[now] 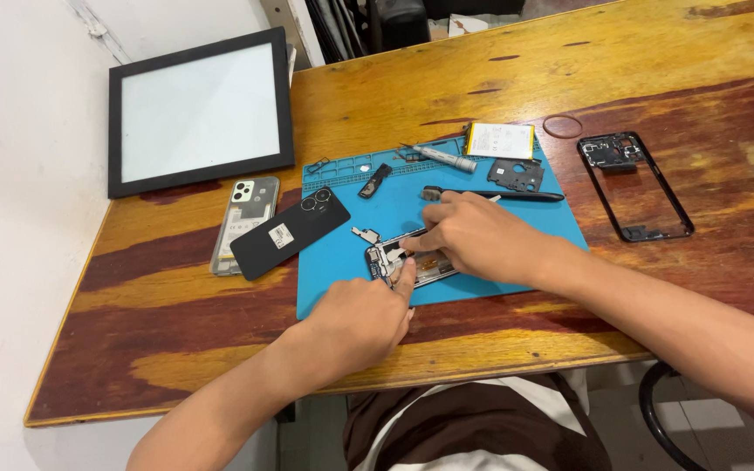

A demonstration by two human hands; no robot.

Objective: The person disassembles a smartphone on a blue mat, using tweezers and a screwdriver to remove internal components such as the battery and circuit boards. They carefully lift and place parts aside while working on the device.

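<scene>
Wooden worktop (499,78), varnished, streaked red-brown and yellow, fills most of frame; blue repair mat (394,209) lies at ctr. On the mat's lower part, just below ctr of frame: opened phone body (399,262), internals exposed, small and partly covered by both hands. Left hand (355,323) enters from lower left; fingers mostly curled, index finger extended and pressing on the near edge of the phone body, nothing gripped. Right hand (477,235) enters from lower right, resting over the phone body's right side; fingers drawn together at the tip over the internals, a thin pale tool (492,199) appears to stick out behind the hand, grip itself hidden, so can't tell what is pinched. Small metal part (365,235) on mat, just upper left of phone body. Upper strip of mat, l. to r.: small dark component (374,180), silver screwdriver (441,157), black brush-type tool (499,194), dark plastic cover plate (515,174), flat battery w/ yellow edge (499,139) at the mat's top right corner. Off mat, left of ctr: black phone back cover (290,233) overlapping mat edge, lying beside a pale phone (244,220). Upper left: black-framed white panel (198,113). Right of mat: black phone frame (634,186), well apart from hands; thin ring (562,126) above it.
</scene>
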